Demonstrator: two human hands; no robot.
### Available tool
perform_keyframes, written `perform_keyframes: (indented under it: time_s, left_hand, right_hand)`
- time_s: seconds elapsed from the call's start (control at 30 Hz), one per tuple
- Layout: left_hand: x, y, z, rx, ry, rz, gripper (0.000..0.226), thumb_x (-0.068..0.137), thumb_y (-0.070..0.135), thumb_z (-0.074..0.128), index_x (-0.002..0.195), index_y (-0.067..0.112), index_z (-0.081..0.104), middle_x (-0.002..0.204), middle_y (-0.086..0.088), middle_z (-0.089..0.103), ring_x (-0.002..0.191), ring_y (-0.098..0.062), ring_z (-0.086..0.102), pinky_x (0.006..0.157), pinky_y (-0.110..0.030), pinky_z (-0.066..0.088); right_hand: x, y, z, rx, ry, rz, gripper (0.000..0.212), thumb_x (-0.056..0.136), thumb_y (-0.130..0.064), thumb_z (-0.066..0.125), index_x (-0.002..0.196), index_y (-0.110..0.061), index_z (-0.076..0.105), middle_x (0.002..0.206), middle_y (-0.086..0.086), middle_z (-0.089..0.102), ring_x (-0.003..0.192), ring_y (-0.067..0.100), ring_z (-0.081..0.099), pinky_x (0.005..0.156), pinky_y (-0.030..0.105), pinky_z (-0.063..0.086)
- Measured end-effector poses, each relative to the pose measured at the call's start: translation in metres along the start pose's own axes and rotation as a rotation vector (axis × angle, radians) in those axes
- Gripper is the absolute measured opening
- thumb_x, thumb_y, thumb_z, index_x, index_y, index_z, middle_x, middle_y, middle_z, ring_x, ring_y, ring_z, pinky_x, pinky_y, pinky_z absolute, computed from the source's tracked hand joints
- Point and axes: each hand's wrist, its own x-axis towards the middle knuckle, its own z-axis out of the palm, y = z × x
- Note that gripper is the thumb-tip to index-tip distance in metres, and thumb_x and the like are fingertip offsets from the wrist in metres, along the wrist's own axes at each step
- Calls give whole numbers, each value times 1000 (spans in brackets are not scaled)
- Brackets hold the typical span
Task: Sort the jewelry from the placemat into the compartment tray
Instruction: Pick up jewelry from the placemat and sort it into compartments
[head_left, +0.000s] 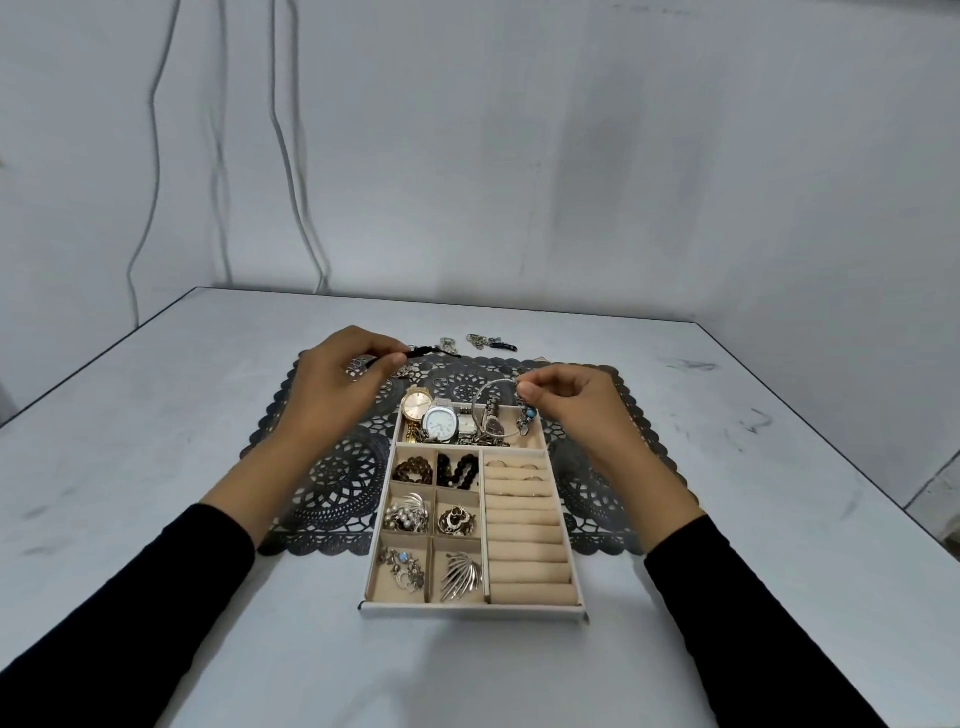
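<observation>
Grey-white table (727, 415) carries the lace placemat (332, 467), with the compartment tray (470, 610) on it. My left hand (332, 389) pinches a black cord bracelet (431, 353) above the mat's far edge; my right hand (576, 410) pinches a silver bangle (491, 389) over the far compartment (535, 439) — I'd lower it flat before letting go, charms (525, 418) clear of the divider (467, 446).

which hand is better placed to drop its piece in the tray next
The right hand: its silver bangle hangs over the watch compartment; the left hand holds a black cord beyond the tray.
</observation>
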Motion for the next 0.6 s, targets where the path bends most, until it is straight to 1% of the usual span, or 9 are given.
perform_keyframes:
  time_s: [0.07,0.17,0.27,0.33,0.4,0.47,0.57,0.6]
  left_hand:
    - [0,2,1,-6,2,14,7,87,19,72,94,18,74,94,5,72,94,-7,65,89,-24,50]
    - [0,4,2,-17,5,35,7,87,18,72,94,18,74,94,6,71,95,-7,65,88,-22,50]
    - [0,5,3,-22,3,33,7,87,19,72,94,19,74,95,7,71,96,-7,65,89,-20,49]
    - [0,4,3,-24,-3,32,7,87,19,72,94,21,74,94,8,71,95,-6,64,88,-19,49]
    - [-1,4,4,-26,-9,33,8,87,20,72,94,24,73,94,11,70,95,-4,64,88,-17,48]
    - [-1,4,5,-33,-14,31,8,87,19,72,93,24,73,94,12,70,95,-2,64,88,-15,48]
    - [-2,5,6,-39,-13,31,9,87,18,72,93,24,73,94,12,70,94,-1,64,87,-13,47]
    - [-2,5,6,-40,-12,30,9,87,18,73,93,24,73,94,13,70,94,0,64,87,-13,46]
  right_hand:
    - [0,2,1,-24,0,21,10,81,-11,73,91,-12,74,83,0,73,69,-1,64,63,12,48]
    - [1,5,3,-81,7,35,7,81,-12,73,88,-15,74,80,-1,73,66,0,63,64,17,49]
    - [3,8,3,-182,27,22,6,79,-15,75,84,-19,75,78,-1,73,73,12,66,74,29,57]
    - [3,9,3,-237,30,3,6,79,-16,76,84,-20,75,78,-1,73,77,19,68,77,35,59]
    - [4,10,2,-294,36,-24,7,80,-17,76,86,-21,76,80,-2,73,81,19,69,79,34,58]
    - [5,11,2,-349,47,-50,8,79,-18,76,87,-22,75,81,-4,73,80,15,68,79,32,57]
    - [6,12,4,-415,62,-77,9,79,-18,76,88,-20,76,80,-4,72,74,16,68,71,33,58]
    - [6,12,5,-431,62,-82,10,80,-17,76,89,-20,76,80,-3,72,71,15,67,69,31,58]
